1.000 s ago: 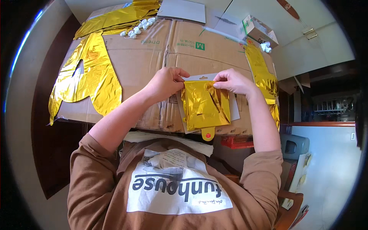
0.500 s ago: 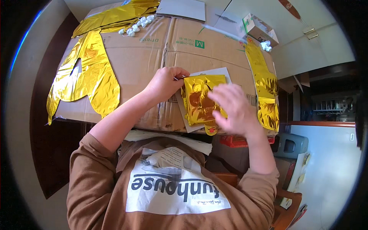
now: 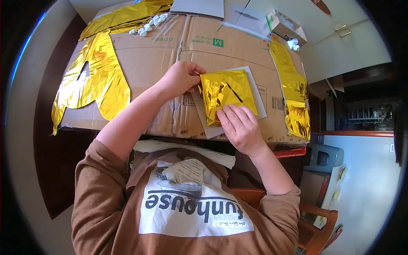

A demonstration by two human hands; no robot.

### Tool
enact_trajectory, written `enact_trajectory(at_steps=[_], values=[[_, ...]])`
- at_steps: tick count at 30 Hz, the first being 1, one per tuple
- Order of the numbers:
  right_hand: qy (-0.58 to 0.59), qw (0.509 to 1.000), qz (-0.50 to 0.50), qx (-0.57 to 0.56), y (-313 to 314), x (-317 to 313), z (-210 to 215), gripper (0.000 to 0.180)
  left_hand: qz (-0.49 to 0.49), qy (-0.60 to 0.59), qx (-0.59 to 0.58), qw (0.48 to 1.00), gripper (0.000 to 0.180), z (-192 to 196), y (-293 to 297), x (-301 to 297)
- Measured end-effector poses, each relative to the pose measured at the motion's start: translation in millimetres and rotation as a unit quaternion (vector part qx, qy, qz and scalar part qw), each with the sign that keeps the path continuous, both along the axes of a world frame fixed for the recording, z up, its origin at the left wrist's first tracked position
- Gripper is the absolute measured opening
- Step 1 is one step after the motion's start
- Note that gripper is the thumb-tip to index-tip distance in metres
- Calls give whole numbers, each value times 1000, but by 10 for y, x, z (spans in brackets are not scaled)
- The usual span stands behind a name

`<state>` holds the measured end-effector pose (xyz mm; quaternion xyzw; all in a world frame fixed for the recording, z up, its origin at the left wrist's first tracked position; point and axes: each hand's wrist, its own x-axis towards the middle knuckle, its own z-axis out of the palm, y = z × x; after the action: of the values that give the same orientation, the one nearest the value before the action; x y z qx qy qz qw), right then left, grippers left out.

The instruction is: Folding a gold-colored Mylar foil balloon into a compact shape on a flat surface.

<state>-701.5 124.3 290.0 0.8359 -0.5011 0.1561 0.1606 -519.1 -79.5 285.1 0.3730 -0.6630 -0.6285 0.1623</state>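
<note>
Left hand (image 3: 180, 78) pinches gold foil balloon (image 3: 227, 93); right hand (image 3: 240, 127) presses it flat

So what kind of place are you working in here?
Probably a home, at a makeshift craft surface: a flattened cardboard box as the worktop, a wooden chair beside it, and gold foil balloons spread about.
</note>
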Motion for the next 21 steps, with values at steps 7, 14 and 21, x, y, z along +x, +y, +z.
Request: enact_trajectory(at_steps=[7, 14, 21], values=[[52, 997, -56, -18, -1, -13, 67, 33, -13, 3, 38, 999, 28, -111, -107, -12], [16, 998, -19, -56, -45, -95, -4, 28, -19, 11, 66, 998, 26, -90, -122, 5], [-26, 994, -34, -103, -59, -218, -80, 27, 0, 30, 156, 987, 22, 7, -97, 8]])
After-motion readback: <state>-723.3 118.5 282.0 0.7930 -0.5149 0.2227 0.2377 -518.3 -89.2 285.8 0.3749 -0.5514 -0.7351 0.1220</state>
